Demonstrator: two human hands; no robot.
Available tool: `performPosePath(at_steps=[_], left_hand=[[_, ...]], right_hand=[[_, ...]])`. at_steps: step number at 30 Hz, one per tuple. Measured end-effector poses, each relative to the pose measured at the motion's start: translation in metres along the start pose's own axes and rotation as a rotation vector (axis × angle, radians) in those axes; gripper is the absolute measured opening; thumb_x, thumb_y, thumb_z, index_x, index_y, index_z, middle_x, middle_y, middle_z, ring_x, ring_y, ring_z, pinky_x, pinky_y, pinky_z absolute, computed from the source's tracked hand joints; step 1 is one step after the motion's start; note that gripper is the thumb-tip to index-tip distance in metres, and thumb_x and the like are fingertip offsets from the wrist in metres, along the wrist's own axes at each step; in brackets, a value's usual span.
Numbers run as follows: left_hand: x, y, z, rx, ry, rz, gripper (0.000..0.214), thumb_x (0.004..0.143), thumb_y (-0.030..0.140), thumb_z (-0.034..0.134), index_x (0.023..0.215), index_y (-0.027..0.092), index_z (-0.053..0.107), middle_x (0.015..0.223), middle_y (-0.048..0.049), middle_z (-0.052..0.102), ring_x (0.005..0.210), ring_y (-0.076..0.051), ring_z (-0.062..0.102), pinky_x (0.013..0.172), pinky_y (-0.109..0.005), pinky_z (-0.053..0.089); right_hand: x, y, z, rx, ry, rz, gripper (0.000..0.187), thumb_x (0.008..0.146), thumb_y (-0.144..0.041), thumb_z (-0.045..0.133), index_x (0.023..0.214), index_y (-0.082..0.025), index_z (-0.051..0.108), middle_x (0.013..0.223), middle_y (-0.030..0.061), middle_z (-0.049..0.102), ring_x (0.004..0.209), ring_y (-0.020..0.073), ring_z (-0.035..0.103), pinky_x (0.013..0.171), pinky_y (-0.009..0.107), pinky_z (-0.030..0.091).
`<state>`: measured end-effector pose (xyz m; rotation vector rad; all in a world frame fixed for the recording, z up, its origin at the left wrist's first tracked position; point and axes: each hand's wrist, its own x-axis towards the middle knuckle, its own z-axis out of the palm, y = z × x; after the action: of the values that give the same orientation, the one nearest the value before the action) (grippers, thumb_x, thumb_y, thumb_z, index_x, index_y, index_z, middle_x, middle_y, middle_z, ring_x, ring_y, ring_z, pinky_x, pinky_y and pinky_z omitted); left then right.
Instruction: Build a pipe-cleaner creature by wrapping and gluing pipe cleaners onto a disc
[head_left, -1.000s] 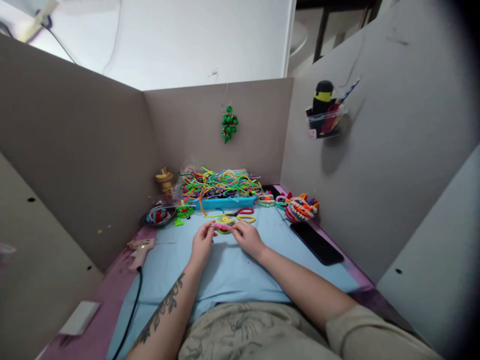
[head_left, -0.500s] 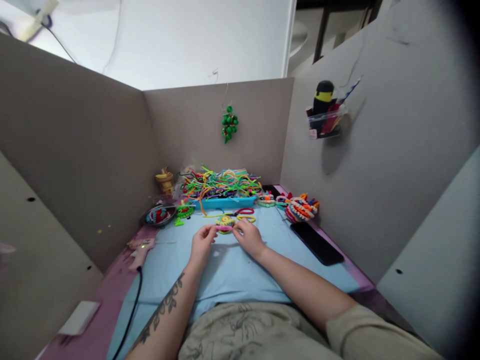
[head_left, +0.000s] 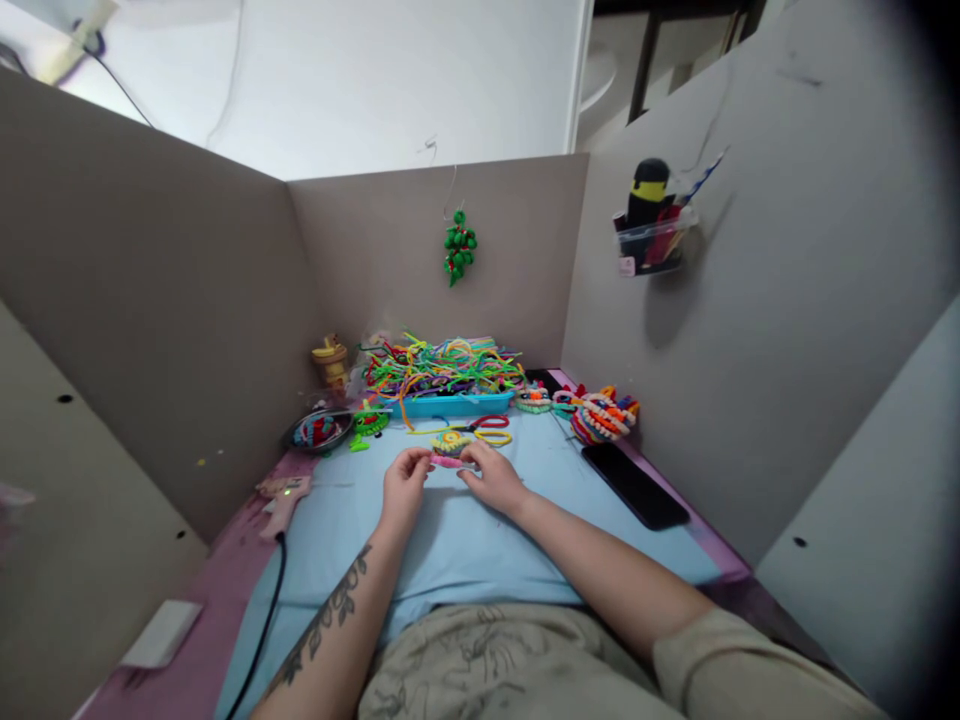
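My left hand (head_left: 406,486) pinches the left end of a short, fuzzy pink pipe cleaner piece (head_left: 447,462), which looks thick or coiled. At its right end are the fingers of my right hand (head_left: 493,480), curled in a pinch. Just behind the pink piece lies a small yellow, green and orange figure of pipe cleaners (head_left: 450,442), partly covered by my fingers. Scissors (head_left: 491,430) with red and yellow handles rest behind my right hand.
A blue tray (head_left: 450,405) heaped with pipe cleaners stands at the back. On the left are a pink glue gun (head_left: 281,508), a bowl (head_left: 330,440) and a green figure (head_left: 370,418). A phone (head_left: 635,487) and a striped figure (head_left: 602,418) lie right. Partitions enclose the table.
The pink piece has tilted slightly, its right end lower. My right hand has shifted a little left and its thumb now shows below the piece. My left hand stays nearly in place.
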<state>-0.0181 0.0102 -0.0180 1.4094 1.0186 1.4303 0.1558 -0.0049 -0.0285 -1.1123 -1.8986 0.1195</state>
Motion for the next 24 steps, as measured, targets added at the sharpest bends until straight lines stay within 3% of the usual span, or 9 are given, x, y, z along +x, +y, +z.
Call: performPosePath(at_steps=[5, 8, 14, 24], left_hand=[[-0.0024, 0.0029, 0.0009, -0.074, 0.009, 0.032, 0.033, 0.072, 0.035, 0.061, 0.093, 0.021, 0.040, 0.081, -0.0032, 0.067, 0.068, -0.014, 0.061, 0.061, -0.024, 0.043], [-0.0029, 0.0053, 0.0013, -0.056, 0.002, 0.032, 0.035, 0.072, 0.037, 0.062, 0.093, 0.021, 0.039, 0.086, -0.0058, 0.069, 0.070, -0.015, 0.062, 0.061, -0.025, 0.044], [-0.0014, 0.0073, 0.0030, -0.087, -0.004, -0.006, 0.046, 0.068, 0.041, 0.066, 0.104, 0.018, 0.048, 0.095, -0.0100, 0.068, 0.077, -0.018, 0.064, 0.062, -0.027, 0.045], [-0.0006, 0.0036, 0.0000, -0.030, 0.009, -0.040, 0.035, 0.064, 0.043, 0.069, 0.082, 0.014, 0.066, 0.069, -0.0048, 0.066, 0.066, -0.016, 0.060, 0.060, -0.025, 0.045]], right_hand=[[-0.0011, -0.0051, -0.0034, 0.038, -0.047, -0.023, 0.014, 0.078, -0.020, 0.058, 0.092, -0.019, 0.056, 0.085, 0.0030, 0.056, 0.075, 0.0150, 0.051, 0.067, 0.026, 0.041], [-0.0011, -0.0034, -0.0032, 0.043, -0.050, -0.031, 0.010, 0.084, -0.021, 0.050, 0.091, -0.019, 0.058, 0.081, 0.0029, 0.056, 0.073, 0.0145, 0.052, 0.067, 0.026, 0.041], [0.0014, 0.0026, -0.0005, 0.070, 0.031, -0.004, 0.015, 0.088, -0.021, 0.044, 0.082, -0.019, 0.058, 0.077, 0.0026, 0.056, 0.074, 0.0151, 0.052, 0.067, 0.026, 0.041], [0.0021, 0.0048, -0.0002, 0.087, 0.015, 0.011, 0.019, 0.088, -0.021, 0.042, 0.082, -0.019, 0.060, 0.074, 0.0025, 0.058, 0.070, 0.0150, 0.053, 0.064, 0.026, 0.041]])
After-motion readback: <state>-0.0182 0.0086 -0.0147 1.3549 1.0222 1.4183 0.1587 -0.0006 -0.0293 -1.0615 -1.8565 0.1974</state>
